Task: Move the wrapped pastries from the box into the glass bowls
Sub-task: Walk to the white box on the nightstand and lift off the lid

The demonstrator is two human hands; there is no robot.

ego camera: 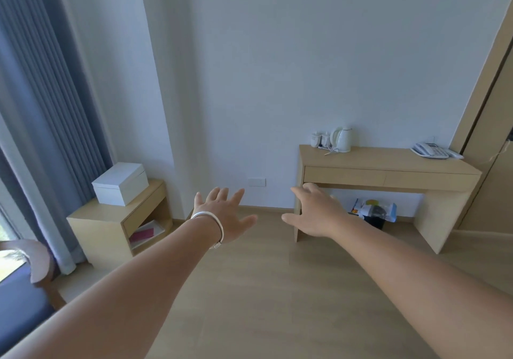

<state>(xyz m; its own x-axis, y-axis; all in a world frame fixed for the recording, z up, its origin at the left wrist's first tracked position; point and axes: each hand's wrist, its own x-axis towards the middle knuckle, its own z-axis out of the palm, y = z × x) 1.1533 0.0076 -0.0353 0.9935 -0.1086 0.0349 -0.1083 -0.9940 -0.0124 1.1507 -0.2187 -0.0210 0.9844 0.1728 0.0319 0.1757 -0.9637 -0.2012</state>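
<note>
A closed white box (120, 183) stands on a low wooden side table (111, 217) at the left, by the curtain. Both my arms are stretched forward over the wooden floor. My left hand (222, 211), with a silver bangle on the wrist, is held out flat with fingers spread and holds nothing. My right hand (313, 211) is also spread open and empty, in front of the left leg of the desk. No wrapped pastries and no glass bowls are in view.
A wooden desk (388, 169) against the wall carries a white kettle (342, 139), cups and a telephone (433, 150). A dark bin with packages (373, 211) sits under it. Blue curtains (41, 108) hang left; a chair (25, 275) stands at the lower left.
</note>
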